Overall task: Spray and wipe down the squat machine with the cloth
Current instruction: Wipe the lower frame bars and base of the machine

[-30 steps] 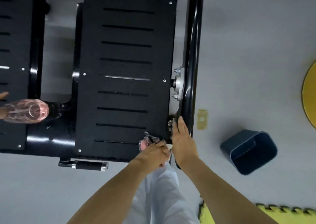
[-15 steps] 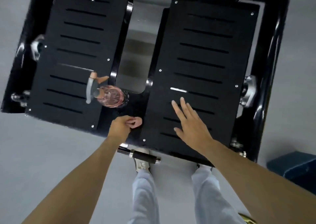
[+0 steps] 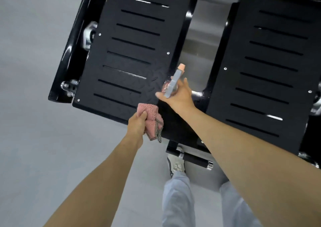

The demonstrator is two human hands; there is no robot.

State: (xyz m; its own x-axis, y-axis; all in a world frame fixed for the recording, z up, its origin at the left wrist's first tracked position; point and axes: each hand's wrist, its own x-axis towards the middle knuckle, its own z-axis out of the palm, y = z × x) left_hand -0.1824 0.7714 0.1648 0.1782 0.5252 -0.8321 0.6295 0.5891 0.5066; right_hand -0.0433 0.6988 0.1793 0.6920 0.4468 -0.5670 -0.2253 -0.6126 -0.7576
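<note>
Right hand (image 3: 180, 96) grips the spray bottle (image 3: 173, 82) over the squat machine (image 3: 130, 53), left hand (image 3: 137, 123) clutching the pink cloth (image 3: 150, 115).

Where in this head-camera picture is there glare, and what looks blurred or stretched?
Head view: white glare streaks on the left footplate and right footplate; spray bottle in the right hand slightly soft, pink cloth in the left hand crisper; also head view, the wide lens stretches both forearms.
</note>
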